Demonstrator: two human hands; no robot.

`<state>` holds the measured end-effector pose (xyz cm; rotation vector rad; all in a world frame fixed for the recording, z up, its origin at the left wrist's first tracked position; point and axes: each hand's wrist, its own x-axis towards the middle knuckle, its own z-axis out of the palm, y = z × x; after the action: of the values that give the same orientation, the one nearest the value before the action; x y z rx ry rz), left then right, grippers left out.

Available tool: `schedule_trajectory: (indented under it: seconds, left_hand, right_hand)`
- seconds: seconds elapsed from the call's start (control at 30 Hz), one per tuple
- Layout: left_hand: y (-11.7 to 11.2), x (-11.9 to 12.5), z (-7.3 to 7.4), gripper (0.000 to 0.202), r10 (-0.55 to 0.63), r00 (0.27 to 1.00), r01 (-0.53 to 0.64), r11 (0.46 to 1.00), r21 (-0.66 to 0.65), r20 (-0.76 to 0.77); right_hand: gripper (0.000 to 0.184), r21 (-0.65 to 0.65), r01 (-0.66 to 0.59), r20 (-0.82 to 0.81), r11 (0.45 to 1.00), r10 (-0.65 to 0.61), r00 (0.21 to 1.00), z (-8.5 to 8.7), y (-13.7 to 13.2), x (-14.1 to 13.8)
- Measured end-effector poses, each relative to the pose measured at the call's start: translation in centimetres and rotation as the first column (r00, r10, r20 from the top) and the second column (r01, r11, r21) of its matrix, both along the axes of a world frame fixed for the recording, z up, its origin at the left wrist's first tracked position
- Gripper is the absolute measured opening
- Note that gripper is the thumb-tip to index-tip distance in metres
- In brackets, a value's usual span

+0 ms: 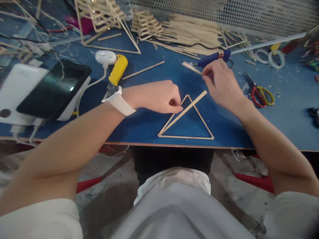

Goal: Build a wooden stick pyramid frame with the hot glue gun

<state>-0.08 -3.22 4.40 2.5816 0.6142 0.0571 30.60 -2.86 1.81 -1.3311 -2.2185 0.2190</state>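
Observation:
On the blue table lies a triangle of thin wooden sticks (186,137). One more wooden stick (195,101) slants up from its near left corner. My left hand (159,97) is closed, thumb and fingertips pinching that slanting stick. Beyond the triangle, to the right, my right hand (223,81) pinches a short wooden stick (189,67) that points left. Just past those fingers is a blue glue gun (211,59) with a long pale glue stick in its back; its nozzle is close to the held stick.
Red-and-yellow-handled scissors (259,94) and tape rings (276,59) are at right. Behind lie piled sticks (191,31) and a stick pyramid (111,49). A yellow-handled cutter (118,69), loose stick (144,70), black phone (56,89) and white cables (87,86) are at left.

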Motion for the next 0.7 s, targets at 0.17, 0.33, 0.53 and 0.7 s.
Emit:
schedule_trajectory:
  seconds: [0.17,0.33,0.53,0.7]
  left_hand:
    - [0.7,-0.6,0.1,0.044,0.131,0.990,-0.133,0.991,0.022,0.057]
    - [0.8,-0.4,-0.2,0.032,0.220,0.969,-0.225,0.974,0.034,0.113]
    - [1.1,0.0,-1.3,0.034,0.185,0.966,-0.201,0.977,0.077,0.179]
    - [1.3,0.1,-1.7,0.037,0.197,0.966,-0.212,0.974,0.078,0.170]
  right_hand:
    - [0.046,-0.211,-0.104,-0.380,0.972,0.017,0.925,0.6,-1.2,-0.3]
    - [0.057,-0.305,-0.093,-0.420,0.948,-0.046,0.907,0.7,-3.3,-2.0]
    - [0.051,-0.251,-0.144,-0.368,0.957,0.043,0.929,0.3,-4.1,-2.4]
    - [0.059,-0.199,-0.149,-0.293,0.969,0.086,0.952,-0.7,-3.6,-1.9]
